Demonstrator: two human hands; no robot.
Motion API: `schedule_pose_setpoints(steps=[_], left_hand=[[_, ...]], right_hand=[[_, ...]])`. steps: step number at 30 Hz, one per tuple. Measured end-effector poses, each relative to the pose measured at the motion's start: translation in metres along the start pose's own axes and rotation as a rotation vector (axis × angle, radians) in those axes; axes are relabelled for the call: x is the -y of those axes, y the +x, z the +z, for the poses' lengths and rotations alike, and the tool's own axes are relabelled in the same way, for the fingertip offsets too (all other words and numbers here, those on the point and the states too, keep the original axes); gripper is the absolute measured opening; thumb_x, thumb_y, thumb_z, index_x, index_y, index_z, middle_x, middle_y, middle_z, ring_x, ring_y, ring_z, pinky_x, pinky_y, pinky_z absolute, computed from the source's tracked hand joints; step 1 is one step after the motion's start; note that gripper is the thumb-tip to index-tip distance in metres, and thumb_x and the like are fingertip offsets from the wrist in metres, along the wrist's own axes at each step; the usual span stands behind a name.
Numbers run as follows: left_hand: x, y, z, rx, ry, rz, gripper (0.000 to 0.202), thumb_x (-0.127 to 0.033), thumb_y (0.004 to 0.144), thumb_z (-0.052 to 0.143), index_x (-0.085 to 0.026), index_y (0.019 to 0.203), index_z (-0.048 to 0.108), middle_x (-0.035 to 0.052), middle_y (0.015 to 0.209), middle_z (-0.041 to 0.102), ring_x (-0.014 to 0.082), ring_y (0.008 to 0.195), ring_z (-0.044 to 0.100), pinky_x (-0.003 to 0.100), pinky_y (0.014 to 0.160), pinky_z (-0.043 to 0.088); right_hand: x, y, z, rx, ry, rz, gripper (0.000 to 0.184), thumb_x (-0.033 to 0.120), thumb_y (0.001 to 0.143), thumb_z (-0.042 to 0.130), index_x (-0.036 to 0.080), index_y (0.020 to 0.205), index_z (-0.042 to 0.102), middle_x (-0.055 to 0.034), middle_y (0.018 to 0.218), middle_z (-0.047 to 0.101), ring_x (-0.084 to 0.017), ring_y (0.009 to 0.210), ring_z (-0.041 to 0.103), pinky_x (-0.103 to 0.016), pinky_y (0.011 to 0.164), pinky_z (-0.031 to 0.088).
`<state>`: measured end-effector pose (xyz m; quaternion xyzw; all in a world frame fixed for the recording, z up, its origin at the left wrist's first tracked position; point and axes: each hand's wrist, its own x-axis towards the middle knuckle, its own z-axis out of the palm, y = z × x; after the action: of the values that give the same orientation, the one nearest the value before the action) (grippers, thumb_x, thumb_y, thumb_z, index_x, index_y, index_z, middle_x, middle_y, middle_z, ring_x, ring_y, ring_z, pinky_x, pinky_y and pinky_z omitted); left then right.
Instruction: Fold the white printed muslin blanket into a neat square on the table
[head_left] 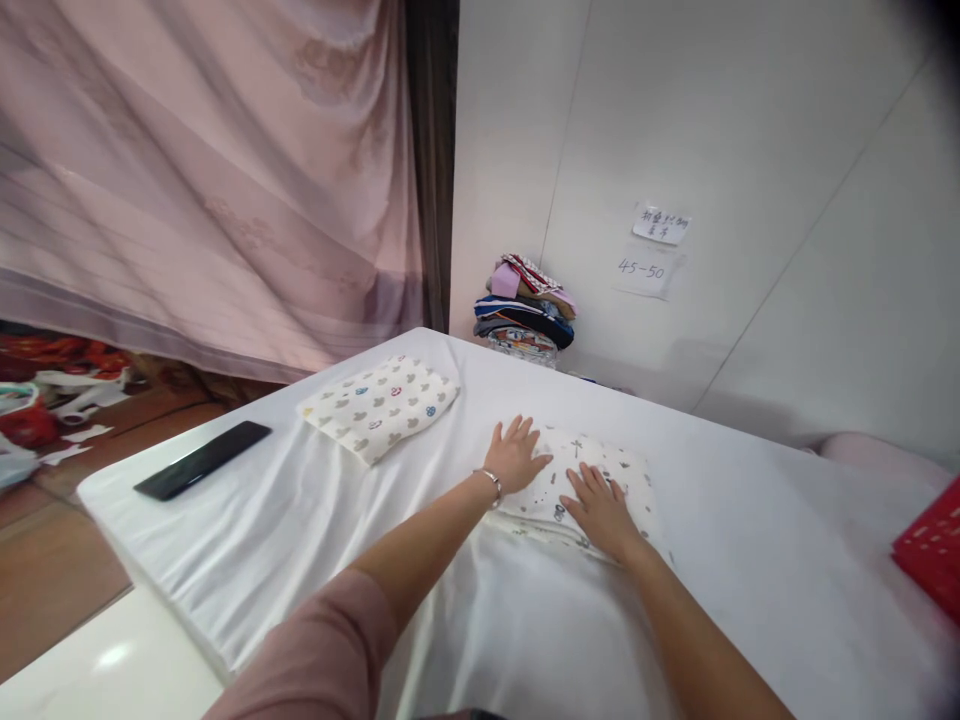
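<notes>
A folded white cloth with small dark prints (559,485) lies on the white-covered table (480,600). Flat on its left part rests my left hand (515,455), fingers spread, a bracelet at the wrist. My right hand (604,510) lies on the cloth's front right part, also with fingers apart. Neither hand grips anything. To the left is a second folded white cloth (382,405), printed with grey shapes and a few coloured ones; no hand touches it. The palms hide part of the printed cloth beneath them.
A black flat slab (204,460) lies near the table's left edge. Behind the far edge a stack of folded clothes (525,310) stands against the wall (712,120). A red perforated object (934,550) is at the right. Pink curtains (225,180) hang at the left.
</notes>
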<state>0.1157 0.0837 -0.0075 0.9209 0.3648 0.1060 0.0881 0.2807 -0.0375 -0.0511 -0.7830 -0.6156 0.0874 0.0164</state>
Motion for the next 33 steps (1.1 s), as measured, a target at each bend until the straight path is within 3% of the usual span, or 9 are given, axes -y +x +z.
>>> schedule_pose_setpoints(steps=[5,8,11,14,17,23,27,30,33], left_hand=[[0.011,0.012,0.027,0.132,-0.036,-0.11,0.067,-0.058,0.082,0.028,-0.022,0.139,0.027,0.0028,0.15,0.009,0.0278,0.136,0.007,0.051,0.108,0.013],[0.016,0.011,0.037,0.142,-0.042,-0.126,0.069,-0.061,0.082,0.024,-0.025,0.141,0.022,-0.0005,0.151,0.004,0.0299,0.135,0.01,0.052,0.106,0.016],[0.017,0.012,0.037,0.138,-0.029,-0.118,0.069,-0.061,0.082,0.023,-0.026,0.141,0.022,-0.0015,0.151,0.004,0.0307,0.134,0.014,0.052,0.105,0.019],[0.018,0.013,0.036,0.127,-0.023,-0.106,0.067,-0.06,0.082,0.024,-0.025,0.14,0.024,-0.0013,0.15,0.005,0.0313,0.133,0.016,0.052,0.104,0.019],[0.019,0.013,0.037,0.111,-0.028,-0.098,0.067,-0.06,0.082,0.025,-0.026,0.14,0.024,-0.0006,0.15,0.006,0.0318,0.133,0.018,0.053,0.104,0.02],[0.012,0.013,0.029,0.094,0.018,-0.1,0.065,-0.057,0.083,0.028,-0.024,0.139,0.029,0.0033,0.15,0.012,0.0319,0.135,0.012,0.055,0.105,0.015],[0.001,-0.005,0.027,-0.031,0.103,0.048,0.062,-0.056,0.083,0.034,-0.022,0.134,0.038,0.0065,0.148,0.02,0.0292,0.136,0.007,0.054,0.108,0.004],[-0.004,-0.023,0.032,-0.003,0.08,0.155,0.059,-0.056,0.085,0.029,-0.023,0.133,0.039,0.005,0.146,0.026,0.026,0.135,0.014,0.051,0.109,0.007],[-0.005,-0.033,0.037,0.044,0.061,0.147,0.059,-0.056,0.087,0.026,-0.024,0.134,0.038,0.0046,0.145,0.028,0.0254,0.135,0.017,0.051,0.108,0.009]], right_hand=[[0.003,-0.001,-0.01,0.036,0.071,-0.008,0.061,0.057,0.088,0.02,0.025,0.141,0.023,-0.0034,0.15,0.007,-0.021,0.136,0.001,-0.046,0.107,0.003],[-0.004,0.008,-0.025,0.083,0.132,0.001,0.062,0.058,0.087,0.023,0.027,0.14,0.023,-0.0039,0.15,0.007,-0.021,0.136,0.002,-0.045,0.107,0.005],[-0.026,0.021,-0.035,-0.016,0.08,0.124,0.061,0.054,0.088,0.025,0.023,0.141,0.022,-0.0055,0.15,0.004,-0.021,0.136,-0.002,-0.045,0.107,0.001],[-0.051,0.028,-0.032,-0.048,0.059,0.248,0.061,0.052,0.089,0.02,0.02,0.142,0.018,-0.0049,0.15,0.003,-0.022,0.136,-0.002,-0.047,0.106,0.004],[-0.064,0.029,-0.022,-0.048,0.096,0.252,0.062,0.054,0.089,0.017,0.022,0.142,0.017,-0.0025,0.15,0.004,-0.021,0.136,-0.001,-0.048,0.106,0.009],[-0.065,0.029,-0.017,-0.054,0.11,0.239,0.063,0.056,0.088,0.016,0.023,0.142,0.017,-0.001,0.15,0.002,-0.02,0.136,-0.003,-0.048,0.106,0.011],[-0.065,0.028,-0.016,-0.053,0.122,0.232,0.063,0.056,0.088,0.015,0.022,0.142,0.017,-0.0009,0.15,0.002,-0.02,0.136,-0.003,-0.047,0.106,0.011],[-0.067,0.028,-0.016,-0.072,0.112,0.229,0.062,0.055,0.089,0.017,0.022,0.142,0.018,-0.0015,0.15,0.004,-0.021,0.136,-0.001,-0.046,0.106,0.012],[-0.065,0.028,-0.022,-0.069,0.096,0.231,0.061,0.053,0.089,0.02,0.021,0.141,0.02,-0.0029,0.15,0.007,-0.021,0.136,0.002,-0.047,0.105,0.012]])
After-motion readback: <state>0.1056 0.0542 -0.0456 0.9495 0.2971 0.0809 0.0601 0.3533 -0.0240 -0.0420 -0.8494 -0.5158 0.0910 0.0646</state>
